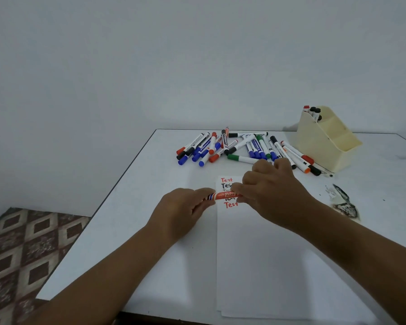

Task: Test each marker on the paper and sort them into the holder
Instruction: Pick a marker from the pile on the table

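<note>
Now, left hand [185, 207]: fingers closed round one end of the orange marker [223, 195].
Right hand [270, 191]: gripping the other end.
Marker: level, just above the paper [256, 266], over the "Test" lines.
Pile [239, 147]: loose markers beside the holder [326, 139].

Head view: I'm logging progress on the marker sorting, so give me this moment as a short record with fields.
held: orange marker, level above the paper
left hand: grip on one end
right hand: grip on the other end
paper marks: "Test" lines in red and black
unsorted: marker pile on the table
holder: a few markers in its back compartment
</note>
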Available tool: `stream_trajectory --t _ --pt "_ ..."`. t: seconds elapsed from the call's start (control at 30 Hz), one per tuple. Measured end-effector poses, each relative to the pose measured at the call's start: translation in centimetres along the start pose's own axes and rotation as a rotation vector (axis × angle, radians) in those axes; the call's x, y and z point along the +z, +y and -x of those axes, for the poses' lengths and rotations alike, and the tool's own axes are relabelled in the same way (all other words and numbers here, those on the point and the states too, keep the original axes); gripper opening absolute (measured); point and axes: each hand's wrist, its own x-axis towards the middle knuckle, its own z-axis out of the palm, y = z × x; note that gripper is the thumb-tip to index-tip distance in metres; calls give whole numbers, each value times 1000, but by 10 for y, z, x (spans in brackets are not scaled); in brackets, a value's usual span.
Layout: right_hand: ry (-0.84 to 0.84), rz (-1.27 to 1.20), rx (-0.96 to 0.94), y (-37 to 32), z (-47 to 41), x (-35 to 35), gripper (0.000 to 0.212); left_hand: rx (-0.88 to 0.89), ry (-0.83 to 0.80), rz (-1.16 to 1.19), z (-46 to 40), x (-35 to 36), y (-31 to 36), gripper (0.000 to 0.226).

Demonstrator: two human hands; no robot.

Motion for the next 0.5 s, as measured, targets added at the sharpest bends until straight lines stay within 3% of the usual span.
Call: stream_trajectory --t 0.13,0.2,0.33,0.5 --pt "87 11 83 -1 -5 -3 25 -221 -42 162 2 -6 3 66" --pt "112 -74 183 3 -6 -3 24 -287 -22 248 2 -6 5 67" --pt "85 -683 457 0 -7 -10 16 -322 -91 300 -3 -4 5 44" --pt "142 -1170 605 -11 -4 -29 18 -281 -145 216 -3 -4 5 37"
